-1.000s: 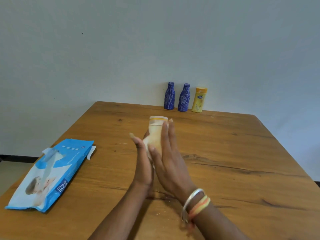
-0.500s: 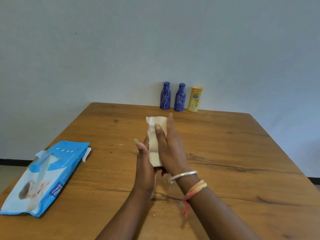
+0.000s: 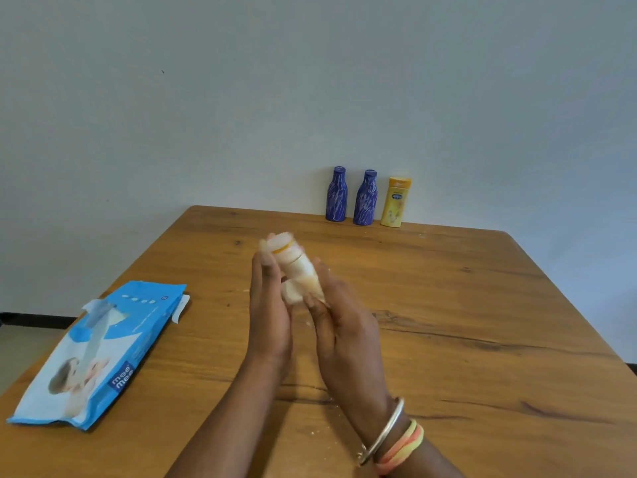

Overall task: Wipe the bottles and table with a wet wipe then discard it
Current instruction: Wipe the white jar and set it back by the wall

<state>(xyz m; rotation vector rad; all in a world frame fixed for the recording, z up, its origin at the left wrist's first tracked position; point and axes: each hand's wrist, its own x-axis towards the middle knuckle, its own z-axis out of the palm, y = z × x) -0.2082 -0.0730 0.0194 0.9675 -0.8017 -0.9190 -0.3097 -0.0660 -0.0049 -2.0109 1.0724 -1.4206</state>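
Note:
A pale bottle with a yellow band (image 3: 293, 262) is held tilted above the middle of the wooden table (image 3: 465, 298), between both my hands. My left hand (image 3: 269, 312) grips it from the left side. My right hand (image 3: 344, 332) presses a white wet wipe (image 3: 292, 294) round the bottle's lower body. The bottle is motion-blurred and its lower end is hidden by the wipe and my fingers. Two blue bottles (image 3: 336, 194) (image 3: 365, 198) and a yellow bottle (image 3: 396, 202) stand in a row at the table's far edge by the wall.
A blue pack of wet wipes (image 3: 100, 350) lies at the table's left edge with its flap peeled open. Small white crumbs dot the wood near my wrists. A plain wall rises right behind the table.
The bottle has tipped with its top to the left. My right hand slid down from the upper body to the lower part with the wipe. The camera view rose slightly.

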